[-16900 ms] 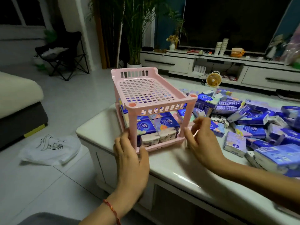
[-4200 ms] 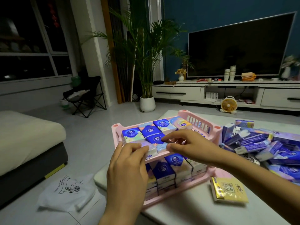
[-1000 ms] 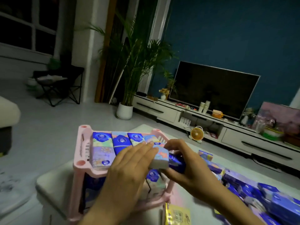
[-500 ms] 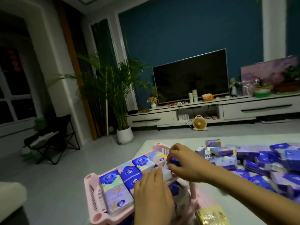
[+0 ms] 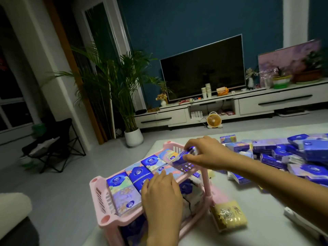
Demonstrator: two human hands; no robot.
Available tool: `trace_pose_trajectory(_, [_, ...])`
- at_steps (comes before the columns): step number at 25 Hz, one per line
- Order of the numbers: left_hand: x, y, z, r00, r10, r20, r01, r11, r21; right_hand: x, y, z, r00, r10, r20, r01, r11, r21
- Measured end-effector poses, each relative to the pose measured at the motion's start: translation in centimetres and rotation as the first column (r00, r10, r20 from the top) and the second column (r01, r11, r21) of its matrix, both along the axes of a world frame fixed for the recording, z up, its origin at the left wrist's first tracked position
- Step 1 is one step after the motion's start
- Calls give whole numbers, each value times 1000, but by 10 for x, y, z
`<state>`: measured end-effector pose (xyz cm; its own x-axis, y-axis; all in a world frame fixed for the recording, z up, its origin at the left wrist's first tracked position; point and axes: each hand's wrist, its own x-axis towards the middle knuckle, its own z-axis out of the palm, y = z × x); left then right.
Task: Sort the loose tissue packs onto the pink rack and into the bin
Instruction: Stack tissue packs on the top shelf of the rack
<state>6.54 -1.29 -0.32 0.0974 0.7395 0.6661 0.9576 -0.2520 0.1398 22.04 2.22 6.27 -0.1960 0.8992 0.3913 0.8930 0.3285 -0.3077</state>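
1. Pink plastic rack [image 5: 106, 219] is standing at the near corner of the white tabletop [image 5: 257, 210]. Its top shelf is filling up with tissue packs lying flat, side by side.
2. The right hand [image 5: 205, 153] is pinching a blue tissue pack [image 5: 184, 155] between thumb and fingers. Its grip is closed on the pack, likely so the pack can slide into the gap at the far end of the top shelf.
3. That pack is tilting, one end low by the shelf and the other end up, so it is not lying down yet.
4. The left hand [image 5: 162, 194] is resting with flat fingers on the row of packs [image 5: 136, 172]. Its grip is open and holding nothing. I think it is stopping the row from sliding while the new pack is going in.
5. More packs are showing on the lower shelf.
6. A big pile of loose packs [image 5: 284, 153] is waiting on the right, near the right arm. A yellow pack [image 5: 228, 214] is lying just beside the rack's foot.
7. No bin is showing.
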Motion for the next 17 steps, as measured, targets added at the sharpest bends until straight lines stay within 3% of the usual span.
trace_pose_trajectory(5, [3, -2, -7, 999, 46, -9, -46, 998, 49, -1, -11, -10, 1000, 6, 12, -6, 999, 39])
trace_pose_trajectory(13, [3, -2, -11, 998, 52, -45, -47, 994, 100, -23, -6, -72, 964, -85, -251, 183, 898, 400])
trace_pose_trajectory(17, [3, -3, -10, 997, 52, -62, -47, 995, 83, -17, 1, -66, 984, -18, -177, 86, 918, 387])
